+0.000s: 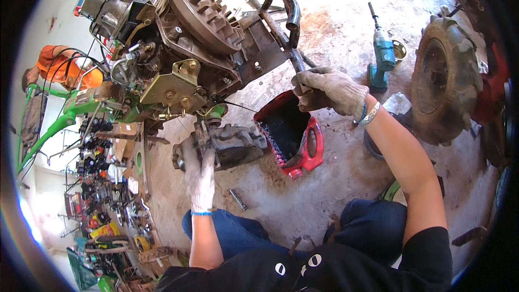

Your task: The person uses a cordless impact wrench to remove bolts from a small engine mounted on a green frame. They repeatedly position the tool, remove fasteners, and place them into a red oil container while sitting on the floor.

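The grey gearbox casing (230,148) under the engine (178,43) is gripped by the gloved left hand (201,179), while a thin rod (238,106) beside the red cover (294,135) is pinched by the closed right hand (327,91).

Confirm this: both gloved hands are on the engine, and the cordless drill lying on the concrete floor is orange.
Not quite. The head view shows the cordless drill is teal, not orange. The rest holds: the left hand and right hand are gloved and at the engine.
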The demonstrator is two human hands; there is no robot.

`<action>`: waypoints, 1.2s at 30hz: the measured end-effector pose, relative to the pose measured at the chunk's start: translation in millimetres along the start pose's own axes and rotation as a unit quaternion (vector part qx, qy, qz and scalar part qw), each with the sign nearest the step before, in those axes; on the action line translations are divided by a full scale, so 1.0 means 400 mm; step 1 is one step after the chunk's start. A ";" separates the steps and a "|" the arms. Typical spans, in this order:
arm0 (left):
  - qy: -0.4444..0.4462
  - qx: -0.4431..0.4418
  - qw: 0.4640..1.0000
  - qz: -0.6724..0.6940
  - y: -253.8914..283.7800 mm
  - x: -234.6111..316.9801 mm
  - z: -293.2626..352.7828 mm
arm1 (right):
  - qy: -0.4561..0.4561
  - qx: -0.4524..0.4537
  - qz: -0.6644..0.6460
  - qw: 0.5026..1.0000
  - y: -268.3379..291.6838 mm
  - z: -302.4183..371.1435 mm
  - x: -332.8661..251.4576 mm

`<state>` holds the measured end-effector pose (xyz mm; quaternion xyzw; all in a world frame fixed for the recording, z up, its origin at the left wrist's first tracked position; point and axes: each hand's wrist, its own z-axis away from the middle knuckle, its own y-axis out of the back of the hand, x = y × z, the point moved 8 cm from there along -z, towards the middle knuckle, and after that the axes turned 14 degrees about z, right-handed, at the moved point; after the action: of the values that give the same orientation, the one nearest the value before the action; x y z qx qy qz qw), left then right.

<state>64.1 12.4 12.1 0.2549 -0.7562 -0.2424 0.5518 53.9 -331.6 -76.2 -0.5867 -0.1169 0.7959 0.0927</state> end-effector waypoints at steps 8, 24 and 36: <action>0.176 -0.092 0.967 0.163 -0.047 -0.096 -0.001 | 0.020 0.000 0.017 1.000 -0.004 -0.005 -0.006; 0.180 -0.121 0.957 0.193 -0.072 -0.040 -0.002 | 0.045 0.010 -0.033 0.998 0.001 -0.004 0.017; 0.144 -0.117 0.968 0.166 -0.063 -0.095 -0.009 | 0.072 0.035 0.089 0.993 0.060 -0.012 0.035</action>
<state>80.5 18.1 -30.4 0.0919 -0.6665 -0.1950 0.7137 53.9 -350.2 -97.6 -0.6469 -0.0294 0.7603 0.0503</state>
